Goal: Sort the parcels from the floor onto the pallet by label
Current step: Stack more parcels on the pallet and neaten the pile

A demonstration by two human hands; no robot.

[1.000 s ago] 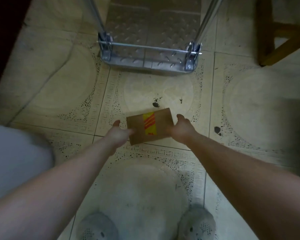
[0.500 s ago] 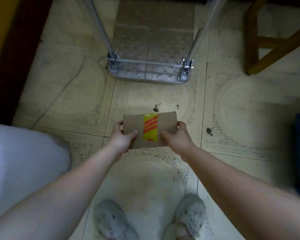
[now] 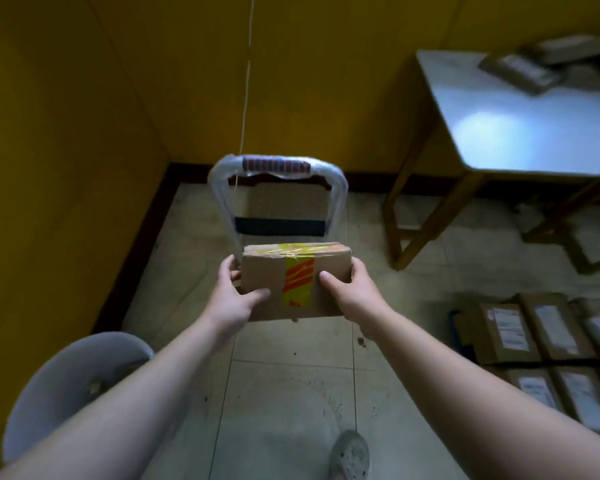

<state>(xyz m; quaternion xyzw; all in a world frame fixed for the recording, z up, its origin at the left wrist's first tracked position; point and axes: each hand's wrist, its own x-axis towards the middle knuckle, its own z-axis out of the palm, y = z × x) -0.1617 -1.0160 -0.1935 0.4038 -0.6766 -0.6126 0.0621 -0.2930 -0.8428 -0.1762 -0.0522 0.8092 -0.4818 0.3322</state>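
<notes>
before the cart [image 3: 274, 165], left hand [image 3: 229, 299] and right hand [image 3: 354, 292] fingers [image 3: 326, 277] clamp the parcel [image 3: 293, 282].

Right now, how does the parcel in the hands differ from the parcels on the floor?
The held parcel is held up between the left hand and right hand; the floor parcels lie flat in rows. The held parcel shows yellow tape with red stripes; the floor parcels show white labels. Both are brown cardboard.
</notes>
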